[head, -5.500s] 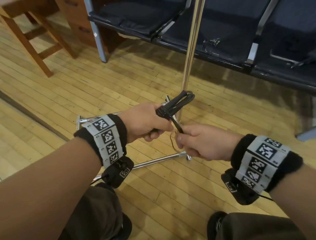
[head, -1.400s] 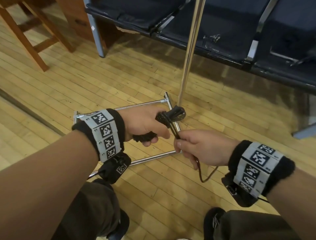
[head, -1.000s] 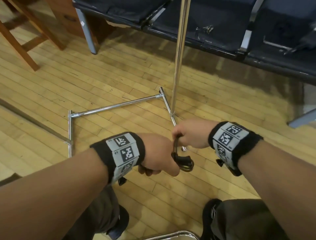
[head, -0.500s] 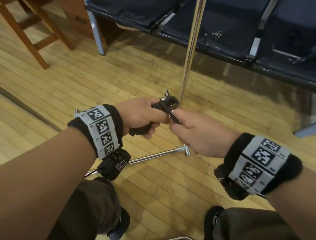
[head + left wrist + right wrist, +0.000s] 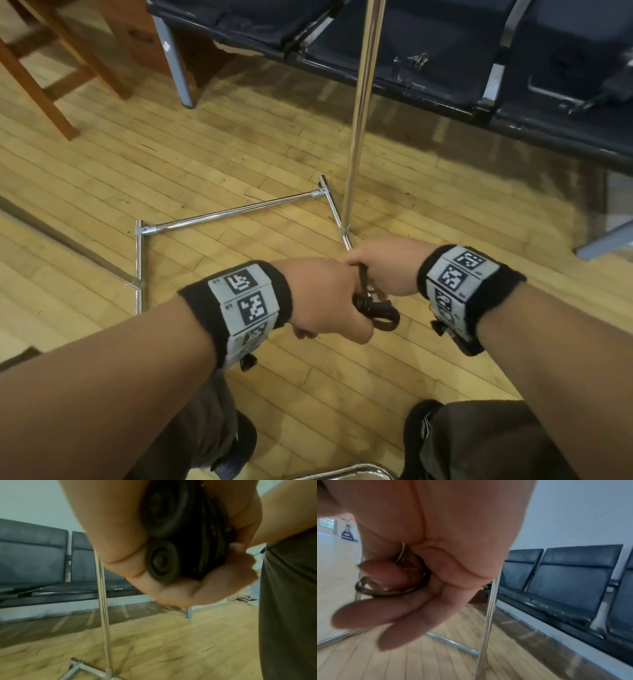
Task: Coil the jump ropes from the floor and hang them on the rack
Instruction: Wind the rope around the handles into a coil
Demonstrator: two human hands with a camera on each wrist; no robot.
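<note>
**Both my hands on the coiled jump rope, over the rack's base**

Nearest to me are my knees in dark trousers [image 5: 191,442] and my shoes on the wooden floor [image 5: 212,164]. Just beyond them my two forearms meet, each with a black wristband carrying printed markers [image 5: 246,301].

My left hand [image 5: 325,301] is clenched round the jump rope [image 5: 375,310]: the left wrist view shows the round ends of its two black handles [image 5: 161,562] side by side in my palm with the cord bunched beside them, fingers curled about the whole bundle. From the head view a short dark loop of the coil sticks out of my fist toward my right wrist.

My right hand [image 5: 383,267] sits touching the left, thumb side against it, and pinches a strand of the cord that runs up from the bundle. In the right wrist view a thin loop of cord [image 5: 393,588] curves round my curled fingers [image 5: 385,573]; the picture is blurred, so I cannot tell how many turns lie there.

The rope is held in the air above the floor, just in front of the rack [image 5: 358,113]. Its chrome upright rises past my right hand, and its base of chrome tubes [image 5: 236,212] lies flat on the boards in a rectangle behind my hands.

Farther back stands a row of dark padded seats [image 5: 445,44] on a metal frame, with a wooden stool [image 5: 51,99] and brown wooden furniture off to the left.
</note>
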